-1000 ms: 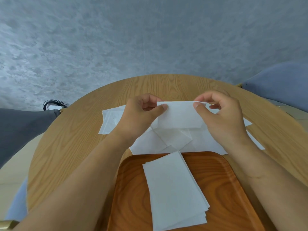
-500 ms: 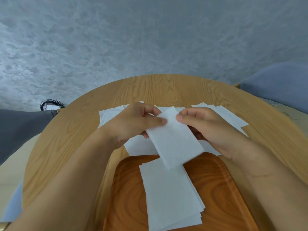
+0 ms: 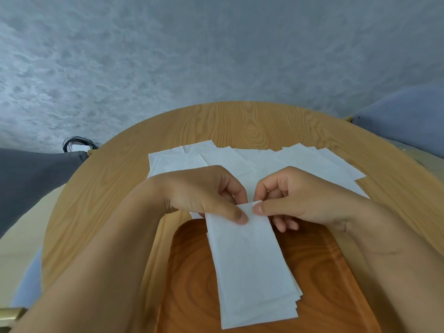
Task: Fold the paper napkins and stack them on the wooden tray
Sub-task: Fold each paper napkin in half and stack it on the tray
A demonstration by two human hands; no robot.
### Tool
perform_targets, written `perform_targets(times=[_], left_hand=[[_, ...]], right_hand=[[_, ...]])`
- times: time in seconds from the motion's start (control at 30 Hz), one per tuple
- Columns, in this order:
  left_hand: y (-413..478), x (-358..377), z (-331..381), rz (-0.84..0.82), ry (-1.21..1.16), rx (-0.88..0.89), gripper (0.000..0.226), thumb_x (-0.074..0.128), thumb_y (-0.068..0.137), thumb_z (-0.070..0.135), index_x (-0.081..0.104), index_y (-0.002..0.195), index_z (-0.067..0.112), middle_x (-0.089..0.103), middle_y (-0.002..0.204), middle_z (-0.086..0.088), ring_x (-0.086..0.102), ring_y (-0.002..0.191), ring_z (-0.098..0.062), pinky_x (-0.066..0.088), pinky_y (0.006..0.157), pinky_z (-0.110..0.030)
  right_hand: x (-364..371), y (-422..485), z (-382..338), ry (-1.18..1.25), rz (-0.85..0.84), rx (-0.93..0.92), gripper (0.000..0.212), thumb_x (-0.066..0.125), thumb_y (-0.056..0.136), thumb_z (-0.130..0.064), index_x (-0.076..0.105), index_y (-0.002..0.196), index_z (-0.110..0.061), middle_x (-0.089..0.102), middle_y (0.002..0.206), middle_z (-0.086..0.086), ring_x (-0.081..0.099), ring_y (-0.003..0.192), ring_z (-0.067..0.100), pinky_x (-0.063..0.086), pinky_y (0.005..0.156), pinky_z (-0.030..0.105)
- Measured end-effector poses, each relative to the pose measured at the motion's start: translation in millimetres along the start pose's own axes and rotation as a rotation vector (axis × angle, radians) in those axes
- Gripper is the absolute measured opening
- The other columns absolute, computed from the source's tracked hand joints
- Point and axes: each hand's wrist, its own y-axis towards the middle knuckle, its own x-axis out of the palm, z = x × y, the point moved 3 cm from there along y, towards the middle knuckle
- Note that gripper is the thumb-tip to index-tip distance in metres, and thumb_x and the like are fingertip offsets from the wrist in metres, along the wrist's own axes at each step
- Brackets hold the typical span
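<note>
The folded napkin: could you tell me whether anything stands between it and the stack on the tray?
Nothing visible does. The folded napkin, pinched at its far end by left hand and right hand, lies over the stack on the tray.

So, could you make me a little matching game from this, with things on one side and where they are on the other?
Things:
1 top folded napkin
2 wooden tray
3 unfolded napkins
4 black cable coil

Places:
A past the round table's left edge
B pinched at its far end by the left hand and right hand
C spread on the table beyond the hands
D reddish brown, nearest the camera

Pairs: 1-B, 2-D, 3-C, 4-A.
</note>
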Motion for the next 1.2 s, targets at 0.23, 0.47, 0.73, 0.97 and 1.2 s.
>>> perform_targets(times=[0.23,0.47,0.73,0.97,1.2], left_hand=[[8.2,-1.8,-4.9,0.068,0.04,0.003,0.014,0.08,0.089,0.033,0.077,0.086,0.02,0.059,0.057,0.01,0.05,0.053,-0.004,0.042,0.057,-0.016],[22.6,-18.4,-15.1,0.555,0.096,0.101,0.013,0.079,0.089,0.03,0.079,0.093,0.018,0.078,0.088,0.005,0.069,0.074,-0.006,0.053,0.068,-0.015],[35.3,-19.1,-38.9,0.796,0.312,-0.021,0.027,0.085,0.081,0.041,0.074,0.103,0.03,0.06,0.099,0.022,0.059,0.102,-0.008,0.046,0.081,-0.019],[33.6,-21.9,-43.4,0.869,0.373,-0.1,0.034,0.081,0.087,0.036,0.071,0.118,0.03,0.06,0.112,0.014,0.057,0.106,-0.009,0.047,0.089,-0.026],[32.0,-24.1,-40.6,0.903,0.402,-0.158,0.008,0.073,0.093,0.027,0.079,0.096,0.03,0.063,0.096,0.013,0.062,0.09,-0.009,0.048,0.077,-0.021]], right_hand=[[-1.5,1.3,5.5,-0.088,-0.013,-0.026,0.009,0.075,0.093,-0.027,0.077,0.087,-0.022,0.071,0.062,0.002,0.051,0.044,0.008,0.045,0.052,0.019],[-32.5,10.2,23.7,-0.244,0.579,-0.097,0.007,0.082,0.083,-0.034,0.077,0.086,-0.029,0.074,0.08,-0.008,0.064,0.068,0.005,0.051,0.063,0.018],[-27.8,21.6,41.6,-0.505,0.548,-0.014,0.052,0.088,0.074,-0.045,0.067,0.12,-0.034,0.058,0.123,-0.015,0.05,0.121,0.008,0.043,0.1,0.03],[-30.7,21.6,43.9,-0.481,0.57,-0.037,0.042,0.086,0.081,-0.034,0.071,0.12,-0.029,0.063,0.117,-0.016,0.056,0.117,0.008,0.045,0.099,0.027],[-29.8,22.7,44.6,-0.466,0.59,-0.061,0.035,0.084,0.084,-0.035,0.072,0.116,-0.03,0.062,0.114,-0.02,0.056,0.114,0.004,0.041,0.09,0.017]])
